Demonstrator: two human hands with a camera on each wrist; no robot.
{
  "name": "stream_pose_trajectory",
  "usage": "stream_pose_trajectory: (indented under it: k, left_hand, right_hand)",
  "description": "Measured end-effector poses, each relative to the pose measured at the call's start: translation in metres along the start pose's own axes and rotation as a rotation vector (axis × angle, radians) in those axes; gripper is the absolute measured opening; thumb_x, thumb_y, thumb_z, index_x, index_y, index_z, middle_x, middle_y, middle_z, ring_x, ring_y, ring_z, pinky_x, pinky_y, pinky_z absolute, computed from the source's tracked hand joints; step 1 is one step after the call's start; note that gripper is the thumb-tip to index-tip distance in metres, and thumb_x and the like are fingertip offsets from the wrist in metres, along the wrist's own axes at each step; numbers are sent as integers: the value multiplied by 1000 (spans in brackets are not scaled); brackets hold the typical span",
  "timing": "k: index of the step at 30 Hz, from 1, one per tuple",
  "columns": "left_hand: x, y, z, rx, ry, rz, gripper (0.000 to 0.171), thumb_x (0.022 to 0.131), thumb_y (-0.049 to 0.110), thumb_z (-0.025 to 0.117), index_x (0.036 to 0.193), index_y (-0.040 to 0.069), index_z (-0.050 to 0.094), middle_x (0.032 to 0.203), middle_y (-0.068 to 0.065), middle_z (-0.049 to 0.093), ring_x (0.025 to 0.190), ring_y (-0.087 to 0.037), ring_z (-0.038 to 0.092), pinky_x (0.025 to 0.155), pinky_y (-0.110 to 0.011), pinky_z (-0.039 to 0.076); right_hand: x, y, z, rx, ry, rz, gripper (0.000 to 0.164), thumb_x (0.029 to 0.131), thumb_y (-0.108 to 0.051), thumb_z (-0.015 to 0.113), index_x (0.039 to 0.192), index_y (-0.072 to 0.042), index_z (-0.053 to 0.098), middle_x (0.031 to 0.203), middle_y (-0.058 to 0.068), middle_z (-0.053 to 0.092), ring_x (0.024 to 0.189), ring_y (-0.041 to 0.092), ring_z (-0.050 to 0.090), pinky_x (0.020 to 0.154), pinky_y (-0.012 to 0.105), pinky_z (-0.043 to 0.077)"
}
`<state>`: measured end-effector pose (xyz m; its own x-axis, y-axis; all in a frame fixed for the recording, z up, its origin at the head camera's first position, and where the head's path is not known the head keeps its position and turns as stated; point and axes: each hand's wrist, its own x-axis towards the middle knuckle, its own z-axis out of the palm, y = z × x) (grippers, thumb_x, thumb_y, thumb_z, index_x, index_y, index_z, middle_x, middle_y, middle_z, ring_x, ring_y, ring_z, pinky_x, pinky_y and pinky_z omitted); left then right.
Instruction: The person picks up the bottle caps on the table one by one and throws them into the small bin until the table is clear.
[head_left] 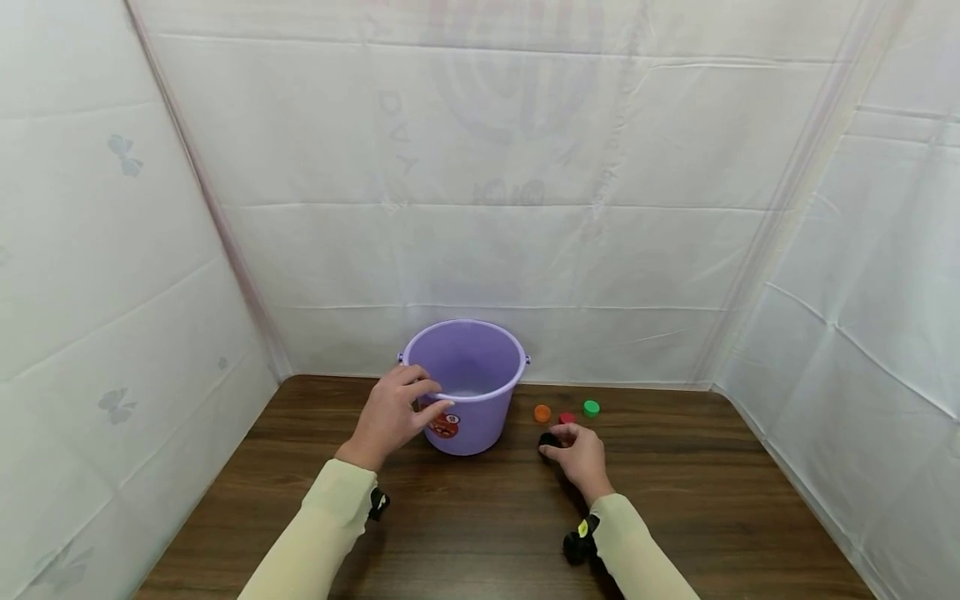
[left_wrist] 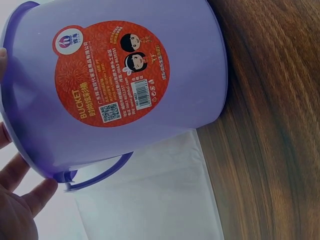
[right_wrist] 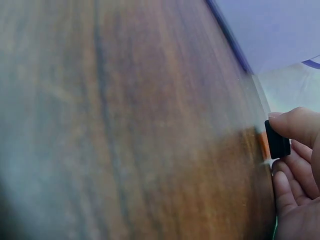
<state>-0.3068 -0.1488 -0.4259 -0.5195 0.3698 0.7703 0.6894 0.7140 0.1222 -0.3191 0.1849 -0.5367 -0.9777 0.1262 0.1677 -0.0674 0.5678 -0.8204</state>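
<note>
A purple bucket (head_left: 476, 421) stands upright on the wooden table, a red label (left_wrist: 110, 75) on its side. At the near left of its rim is my left hand (head_left: 393, 408), with the thumb outside and the fingers over the edge, holding the rim. To the right of the bucket, my right hand (head_left: 581, 458) pinches a black bottle cap (right_wrist: 277, 140) between thumb and fingers, low over the tabletop. Just beyond that hand lie an orange cap (head_left: 542, 413), a red cap (head_left: 567, 418) partly hidden by the fingers, and a green cap (head_left: 592, 408).
White sheeting (head_left: 480, 250) hangs behind the table and along both sides. Dark wood tabletop (head_left: 697, 475) extends right of the caps and in front of the bucket. The bucket's handle (left_wrist: 102, 175) hangs on its far side.
</note>
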Motion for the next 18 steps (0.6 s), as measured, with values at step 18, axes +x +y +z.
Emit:
stream_pose_trajectory:
  k: [18]
  left_hand:
    - [0, -1, 1, 1, 6, 8, 24, 78, 33, 90, 87, 14, 78, 88, 1, 66, 84, -17, 60, 78, -39, 55]
  right_hand:
    - [-4, -2, -11, 40, -5, 53, 30, 80, -14, 88, 106, -7, 76, 105, 10, 77, 98, 24, 72, 89, 44, 58]
